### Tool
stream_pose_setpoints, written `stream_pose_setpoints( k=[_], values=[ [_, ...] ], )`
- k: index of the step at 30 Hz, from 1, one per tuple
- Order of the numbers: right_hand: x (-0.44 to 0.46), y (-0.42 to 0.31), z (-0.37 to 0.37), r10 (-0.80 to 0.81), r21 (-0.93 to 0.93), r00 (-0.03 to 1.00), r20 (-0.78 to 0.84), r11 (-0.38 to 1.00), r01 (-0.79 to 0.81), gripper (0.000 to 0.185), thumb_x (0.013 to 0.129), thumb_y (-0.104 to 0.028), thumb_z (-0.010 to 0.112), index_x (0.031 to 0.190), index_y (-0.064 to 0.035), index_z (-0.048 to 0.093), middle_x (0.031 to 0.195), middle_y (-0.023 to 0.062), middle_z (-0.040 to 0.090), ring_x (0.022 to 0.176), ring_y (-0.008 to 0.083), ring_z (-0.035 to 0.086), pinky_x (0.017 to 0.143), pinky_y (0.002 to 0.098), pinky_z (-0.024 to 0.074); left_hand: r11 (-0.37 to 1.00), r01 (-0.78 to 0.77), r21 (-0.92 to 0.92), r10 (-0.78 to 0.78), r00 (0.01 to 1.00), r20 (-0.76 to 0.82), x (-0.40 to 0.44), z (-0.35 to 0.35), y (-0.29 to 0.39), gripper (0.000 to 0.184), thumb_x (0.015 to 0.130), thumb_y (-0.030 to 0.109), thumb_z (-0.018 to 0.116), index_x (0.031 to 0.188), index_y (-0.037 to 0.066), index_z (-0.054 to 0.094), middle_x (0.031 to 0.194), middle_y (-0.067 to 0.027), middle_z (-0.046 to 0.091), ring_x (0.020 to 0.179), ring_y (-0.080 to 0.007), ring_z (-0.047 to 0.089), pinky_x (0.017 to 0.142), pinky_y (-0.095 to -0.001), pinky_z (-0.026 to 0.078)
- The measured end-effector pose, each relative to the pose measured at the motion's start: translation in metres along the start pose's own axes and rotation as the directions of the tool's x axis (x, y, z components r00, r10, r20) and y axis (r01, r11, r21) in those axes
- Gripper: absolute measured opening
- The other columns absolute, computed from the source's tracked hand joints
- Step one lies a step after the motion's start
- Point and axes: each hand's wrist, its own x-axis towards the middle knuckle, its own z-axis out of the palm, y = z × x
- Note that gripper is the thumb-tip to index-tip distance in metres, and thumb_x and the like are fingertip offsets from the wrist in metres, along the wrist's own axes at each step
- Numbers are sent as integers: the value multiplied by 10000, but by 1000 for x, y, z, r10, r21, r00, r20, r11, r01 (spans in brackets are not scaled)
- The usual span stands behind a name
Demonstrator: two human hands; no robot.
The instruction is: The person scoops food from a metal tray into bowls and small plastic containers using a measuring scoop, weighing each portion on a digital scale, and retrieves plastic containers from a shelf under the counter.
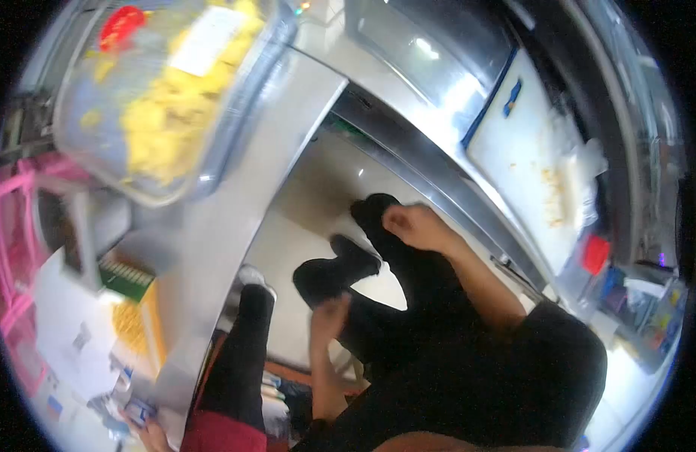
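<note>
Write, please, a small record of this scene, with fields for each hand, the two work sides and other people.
Left hand: blurred; no held object visible; nearest to black trousers
Right hand: blurred; no held object visible; contact unclear
Left side: metal worktop with clear tub; yellow pieces, white paper and red object at the tub
Right side: white board with blue object and pale crumbs
Other people: another person's hand at lower left, by a small, unclear object

Interior brightly lit; hard white glare on the shiny panel (438,64). Brownish shadow falls across the floor (284,241). Left hand (329,322) and right hand (415,227) blurred. Fisheye distortion bends the edges; corners black.
</note>
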Motion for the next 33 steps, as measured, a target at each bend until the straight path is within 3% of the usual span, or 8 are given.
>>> stream_pose_setpoints(
  k=[2,5,6,7,9,16,23,33],
  values=[
    [53,-11,-1,-152,114,977,-152,979,170,110,932,-169,669,999,-92,708,834,105,725,758,256,704,679,370,535,969,-246,15,229,877,-423,86,-19,-12,502,973,503,649,839,22,700,705,-141,679,668,-262,656,652,-410,486],
    [114,-6,8,-386,83,885,-259,905,418,113,961,-161,666,1006,-69,713,813,89,726,670,172,688,622,302,519,849,-514,120,492,687,-536,198,-46,-18,278,965,233,725,818,14,636,620,-54,587,599,-130,522,598,-292,430],
    [131,-7,4,-481,3,829,-286,865,503,118,955,-159,665,1011,-70,718,822,90,729,680,172,691,629,305,524,612,-781,120,659,421,-624,261,-50,-35,221,953,150,733,822,18,615,643,-8,544,618,-98,473,597,-260,405],
    [144,-7,-1,-569,-83,764,-305,815,574,123,950,-158,663,1016,-72,722,831,91,731,691,172,693,635,309,529,771,-623,131,542,535,-648,260,-58,-3,242,964,172,727,826,19,600,686,12,526,638,-94,469,608,-262,411],
    [156,-3,-19,-655,-261,631,-415,750,608,143,934,-158,658,1026,-74,728,848,93,733,723,184,700,657,325,544,608,-741,286,688,311,-656,308,-72,16,220,972,188,720,865,29,614,717,22,540,657,-90,476,613,-259,415],
    [191,21,-142,-452,-571,536,-713,818,-69,333,914,-302,663,1174,-101,714,1032,153,743,906,272,725,793,398,568,631,-776,-16,617,513,-597,382,-49,7,208,993,228,680,919,38,638,750,11,581,729,-108,526,707,-279,452],
    [326,15,-148,-479,-740,730,-487,670,-54,437,894,-406,656,1202,-99,705,1063,173,734,944,294,717,821,404,561,748,-641,-175,554,747,-367,351,-14,-14,148,977,166,686,1024,26,669,881,-16,665,833,-88,597,781,-260,482],
    [286,21,-209,-482,-466,660,-576,857,219,593,866,-554,645,1240,-96,692,1108,201,720,999,325,706,860,414,550,530,-847,-51,813,524,-252,241,-21,99,172,995,212,677,1065,56,660,930,8,645,834,-85,576,758,-249,468]
  ],
)
